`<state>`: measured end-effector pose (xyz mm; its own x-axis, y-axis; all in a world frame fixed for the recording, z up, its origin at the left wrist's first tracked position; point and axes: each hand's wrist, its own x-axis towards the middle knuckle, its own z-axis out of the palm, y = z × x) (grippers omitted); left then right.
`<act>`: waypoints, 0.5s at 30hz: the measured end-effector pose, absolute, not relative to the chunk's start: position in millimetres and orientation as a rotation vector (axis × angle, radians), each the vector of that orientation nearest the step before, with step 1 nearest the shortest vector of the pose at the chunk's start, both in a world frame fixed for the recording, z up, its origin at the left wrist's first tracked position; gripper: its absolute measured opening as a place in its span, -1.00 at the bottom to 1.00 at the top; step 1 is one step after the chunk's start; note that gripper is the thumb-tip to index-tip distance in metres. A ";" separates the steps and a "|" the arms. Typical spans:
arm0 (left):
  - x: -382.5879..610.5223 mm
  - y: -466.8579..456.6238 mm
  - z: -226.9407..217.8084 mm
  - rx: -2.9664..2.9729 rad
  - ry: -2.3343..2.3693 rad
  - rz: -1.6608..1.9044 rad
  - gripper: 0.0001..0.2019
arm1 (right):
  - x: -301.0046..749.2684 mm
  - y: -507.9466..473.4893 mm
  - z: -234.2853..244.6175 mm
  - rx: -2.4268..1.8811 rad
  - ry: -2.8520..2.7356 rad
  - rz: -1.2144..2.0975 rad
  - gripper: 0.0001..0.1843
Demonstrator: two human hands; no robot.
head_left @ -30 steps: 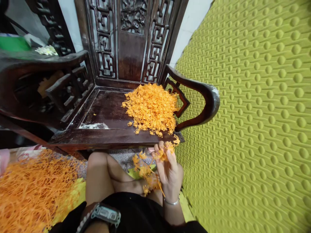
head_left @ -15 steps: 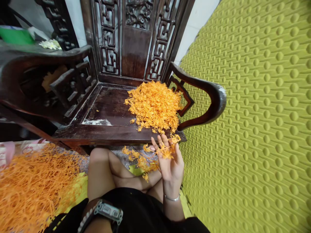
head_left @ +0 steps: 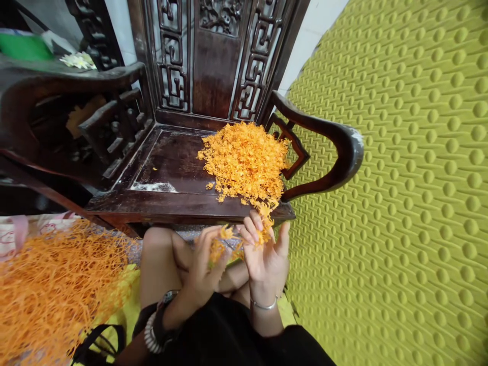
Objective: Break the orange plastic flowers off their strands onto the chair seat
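My right hand [head_left: 265, 262], with a silver bangle, is raised in front of the chair seat. Its fingers curl around a bunch of orange flower-like pieces [head_left: 264, 235], while its thumb stands away. To its left is my left hand [head_left: 204, 267], smeared by motion, its finger and thumb tips apart. A small orange piece [head_left: 226, 232] shows by those fingertips; whether they grip it is unclear. Between the hands and behind them, more orange pieces are partly hidden. A large pile of orange flower-like pieces [head_left: 247, 162] lies on the dark wooden chair seat [head_left: 179, 157].
A heap of thin orange strands [head_left: 57, 290] spreads at the lower left. The chair's curved right armrest [head_left: 343, 147] juts out beside a yellow-green bumpy mat [head_left: 419, 203]. At the upper left are a green container [head_left: 25, 46] and pale flowers [head_left: 78, 60].
My left hand has risen from my lap to beside my right hand. The right fingers, outstretched before, have curled in over the orange pieces. The view has shifted slightly.
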<state>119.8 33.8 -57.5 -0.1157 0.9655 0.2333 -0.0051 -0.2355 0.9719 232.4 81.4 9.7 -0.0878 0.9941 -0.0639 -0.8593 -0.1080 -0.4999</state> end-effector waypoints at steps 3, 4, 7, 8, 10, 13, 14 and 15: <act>129.8 40.9 -59.2 1.504 1.131 1.234 -0.78 | 229.2 82.1 9.5 -0.533 -0.425 1.722 -0.55; 132.1 40.5 -58.1 1.536 1.115 1.156 -0.80 | 230.2 82.2 10.1 -0.543 -0.442 1.729 -0.55; 134.5 35.3 -55.2 1.528 1.059 1.051 -0.65 | 240.0 82.4 13.8 -0.501 -0.469 1.739 -0.54; 133.9 32.7 -55.0 1.515 1.034 1.029 -0.63 | 245.1 82.3 15.6 -0.443 -0.465 1.747 -0.50; 131.1 26.5 -55.7 1.490 0.953 0.980 -0.62 | 256.3 81.4 19.5 -0.246 -0.451 1.732 -0.41; 124.5 16.7 -56.1 1.501 0.803 0.868 -0.62 | 271.7 77.2 25.8 0.157 -0.435 1.623 -0.38; 122.0 13.9 -55.1 1.520 0.770 0.829 -0.62 | 276.0 75.2 27.8 0.272 -0.428 1.605 -0.39; 119.7 11.6 -53.4 1.546 0.741 0.790 -0.63 | 279.6 73.1 29.7 0.375 -0.422 1.594 -0.40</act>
